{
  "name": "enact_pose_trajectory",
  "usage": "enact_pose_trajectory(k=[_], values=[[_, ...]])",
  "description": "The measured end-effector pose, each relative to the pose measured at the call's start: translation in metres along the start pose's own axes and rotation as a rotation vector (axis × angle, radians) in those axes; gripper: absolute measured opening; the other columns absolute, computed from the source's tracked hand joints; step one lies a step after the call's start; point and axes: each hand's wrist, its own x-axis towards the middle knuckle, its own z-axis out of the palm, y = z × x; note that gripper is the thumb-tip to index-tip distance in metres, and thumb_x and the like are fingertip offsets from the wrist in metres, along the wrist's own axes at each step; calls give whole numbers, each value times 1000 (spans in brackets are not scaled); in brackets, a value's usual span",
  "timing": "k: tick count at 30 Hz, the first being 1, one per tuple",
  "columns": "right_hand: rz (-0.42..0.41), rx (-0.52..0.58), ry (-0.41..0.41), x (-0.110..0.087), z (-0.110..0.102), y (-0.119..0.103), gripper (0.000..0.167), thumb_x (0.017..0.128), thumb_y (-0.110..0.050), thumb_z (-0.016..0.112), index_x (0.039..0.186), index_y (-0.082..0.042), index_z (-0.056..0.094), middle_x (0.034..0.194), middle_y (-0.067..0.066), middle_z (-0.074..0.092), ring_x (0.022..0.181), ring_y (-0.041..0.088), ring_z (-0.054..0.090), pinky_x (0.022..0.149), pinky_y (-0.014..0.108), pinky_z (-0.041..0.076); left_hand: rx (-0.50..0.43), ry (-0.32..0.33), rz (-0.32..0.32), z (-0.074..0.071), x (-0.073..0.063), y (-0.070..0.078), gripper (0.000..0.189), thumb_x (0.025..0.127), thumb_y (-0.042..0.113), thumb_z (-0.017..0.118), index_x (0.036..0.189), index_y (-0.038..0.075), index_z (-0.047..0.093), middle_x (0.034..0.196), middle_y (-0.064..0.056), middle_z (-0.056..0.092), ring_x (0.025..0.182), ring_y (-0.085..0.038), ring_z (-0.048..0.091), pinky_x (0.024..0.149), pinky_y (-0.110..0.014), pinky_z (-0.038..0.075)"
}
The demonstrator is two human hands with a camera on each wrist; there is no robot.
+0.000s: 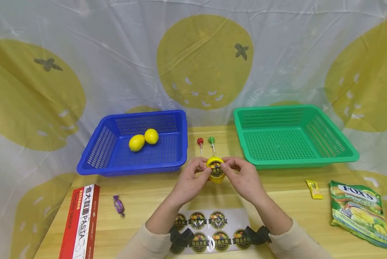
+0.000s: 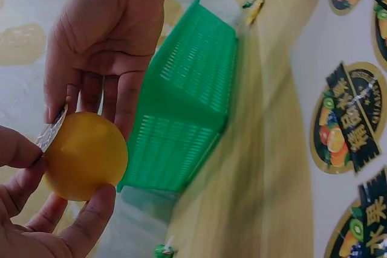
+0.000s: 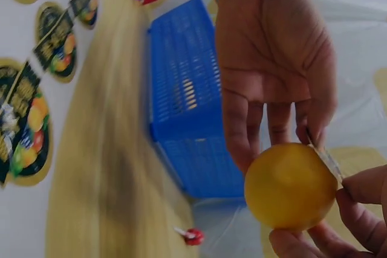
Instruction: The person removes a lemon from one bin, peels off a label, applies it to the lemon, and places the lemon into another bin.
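A yellow lemon (image 1: 218, 180) is held up over the table between both hands. A round black-and-gold fruit sticker (image 1: 216, 168) lies across its side facing the head camera. My left hand (image 1: 191, 180) grips the lemon's left side, thumb at the sticker's edge. From the right, my right hand (image 1: 244, 181) holds the lemon with its thumb on the sticker's other edge. In the left wrist view the sticker (image 2: 52, 130) stands partly away from the lemon (image 2: 86, 156). Below the hands lies a white sheet (image 1: 233, 216) of several matching stickers.
Two lemons (image 1: 137, 142) lie in a blue basket (image 1: 175, 160) at back left; a green basket (image 1: 271, 144) stands at back right. Two lollipops (image 1: 200, 141) lie between them. A pasta box (image 1: 80, 223), purple candy (image 1: 118, 205), yellow packet (image 1: 314, 189) and green bag (image 1: 358, 212) lie at the sides.
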Motion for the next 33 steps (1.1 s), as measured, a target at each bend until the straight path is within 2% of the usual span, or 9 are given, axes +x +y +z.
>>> enact_pose_trajectory(k=[4, 17, 24, 28, 33], values=[[-22, -3, 30, -1, 2, -7, 21, 98, -24, 70, 84, -8, 67, 127, 9, 72, 119, 29, 68, 105, 55, 52, -17, 29, 27, -3, 0, 2, 13, 99, 3, 60, 89, -4, 56, 137, -19, 49, 120, -40, 61, 84, -32, 63], [-34, 54, 51, -1, 10, -7, 21, 98, -21, 69, 85, -5, 65, 126, 11, 71, 119, 30, 68, 98, 48, 58, -40, 55, 32, -6, 0, 1, 16, 100, 5, 59, 87, -4, 56, 135, -18, 49, 114, -34, 62, 81, -33, 64], [-55, 74, 79, 0, 10, -7, 22, 98, -23, 70, 86, -4, 68, 126, 12, 72, 118, 31, 69, 97, 50, 58, -97, 89, -29, -4, 2, 0, 18, 99, 12, 65, 88, -2, 60, 139, -14, 52, 108, -28, 66, 85, -42, 63], [-54, 68, 75, 0, 9, -6, 23, 98, -24, 70, 87, -4, 68, 126, 12, 71, 117, 30, 69, 98, 51, 58, -138, 101, -70, -2, 3, -2, 25, 95, 19, 72, 93, 0, 56, 140, -18, 55, 108, -30, 69, 86, -42, 63], [-60, 64, 50, -3, 10, -2, 21, 98, -24, 70, 87, -6, 68, 126, 10, 71, 118, 30, 68, 94, 46, 60, -161, 91, -132, -1, 2, -6, 44, 92, 25, 76, 120, 3, 50, 135, -22, 62, 113, -31, 71, 88, -34, 62]])
